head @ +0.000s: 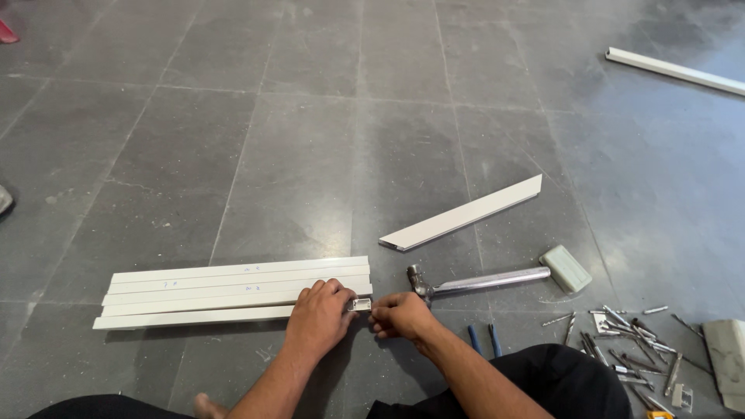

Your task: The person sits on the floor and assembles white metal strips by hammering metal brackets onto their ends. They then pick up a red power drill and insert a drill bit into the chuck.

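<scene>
Several white flat strips (225,289) lie side by side on the grey tiled floor. My left hand (320,316) presses down on the right end of the nearest strip. My right hand (400,314) pinches a small metal piece (361,304) at that strip's open end, fingertips touching it. A hammer (481,281) with a metal shaft and pale grip lies just right of my right hand.
A short white strip with angled ends (464,213) lies beyond the hammer. Another long white strip (675,71) is at the far right. Several screws and bits (621,334) are scattered at the right, with blue-handled pliers (483,340) by my knee.
</scene>
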